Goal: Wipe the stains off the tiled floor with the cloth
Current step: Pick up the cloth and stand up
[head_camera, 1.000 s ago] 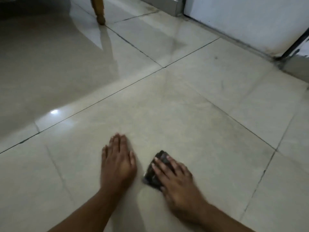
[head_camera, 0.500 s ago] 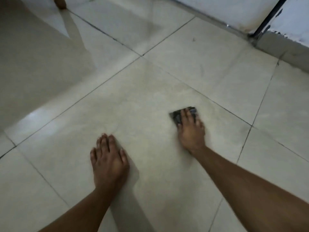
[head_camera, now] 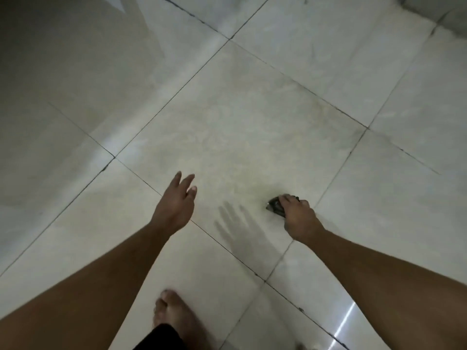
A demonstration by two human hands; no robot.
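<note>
Right hand (head_camera: 299, 218) grip curled round dark cloth (head_camera: 276, 207) on tiled floor (head_camera: 252, 127), left hand (head_camera: 175, 207) raised, fingers spread, holding nothing, well left of that grip

Most of the cloth (head_camera: 276, 207) lies hidden under the right hand (head_camera: 298, 218), only a dark crumpled corner showing. Both forearms run off the bottom edge. The bare foot (head_camera: 174, 317) is cut at the heel, part-covered by dark fabric (head_camera: 161, 338). Motion blur softens the left hand (head_camera: 175, 207)
</note>
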